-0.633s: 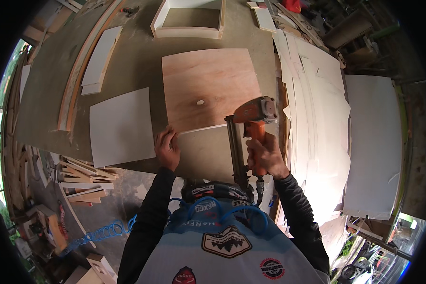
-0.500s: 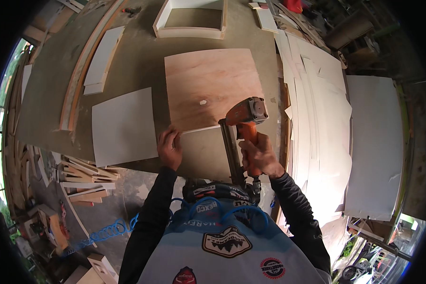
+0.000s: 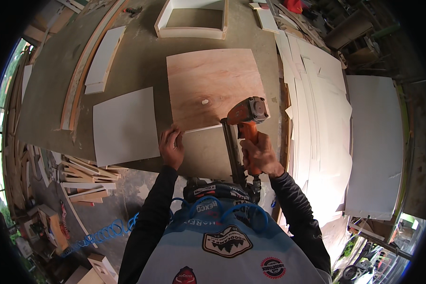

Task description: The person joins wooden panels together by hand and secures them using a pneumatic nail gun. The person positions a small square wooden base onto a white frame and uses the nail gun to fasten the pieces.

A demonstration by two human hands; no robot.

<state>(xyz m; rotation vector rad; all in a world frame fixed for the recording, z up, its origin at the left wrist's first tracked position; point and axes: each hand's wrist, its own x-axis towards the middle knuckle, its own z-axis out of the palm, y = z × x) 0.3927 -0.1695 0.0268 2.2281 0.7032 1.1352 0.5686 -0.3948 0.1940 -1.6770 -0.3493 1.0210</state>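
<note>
My right hand [image 3: 262, 155] is wrapped round the orange handle of a pneumatic nail gun [image 3: 249, 111]. The gun's nose rests at the near edge of a square plywood panel [image 3: 213, 78], toward its right side. At the panel's near left corner, the bent fingers of my left hand [image 3: 172, 147] grip the edge; the fingertips are partly hidden. A white edge [image 3: 202, 128] shows beneath the plywood along its near side. Just left of that hand lies a flat white board [image 3: 125, 125] on the worktable [image 3: 206, 151].
An open white box frame [image 3: 191, 33] stands at the far side. Long wooden strips [image 3: 83, 71] and a white board piece [image 3: 104, 61] lie at left. White sheets [image 3: 312, 132] are stacked at right. A coiled blue hose [image 3: 111, 232] hangs at lower left near scrap wood [image 3: 87, 180].
The table and the things on it appear shifted very slightly right in the view. Both hands keep their hold, and the nail gun stays at the panel's near edge.
</note>
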